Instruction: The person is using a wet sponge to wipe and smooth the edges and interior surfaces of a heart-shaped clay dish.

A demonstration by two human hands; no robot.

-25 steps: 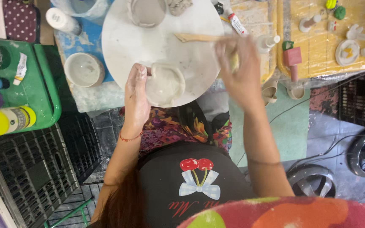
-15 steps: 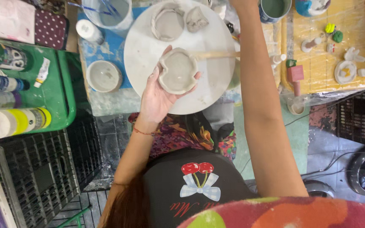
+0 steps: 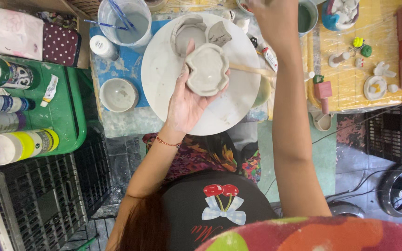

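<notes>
Clay dish (image 3: 207,69) empty in left hand (image 3: 187,100), water cup (image 3: 127,21) holding brushes

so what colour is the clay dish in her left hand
Pale grey clay dish, seen clearly in the head view.

My worktable (image 3: 117,123) is blue and clay-smeared; on it sit the round white board (image 3: 164,79), a small pale bowl (image 3: 118,95), a clear water cup (image 3: 125,22) holding 2 blue brushes and a white-capped bottle (image 3: 102,47). To its right, the yellow-covered table (image 3: 350,88) carries small clay figures (image 3: 378,79).
</notes>
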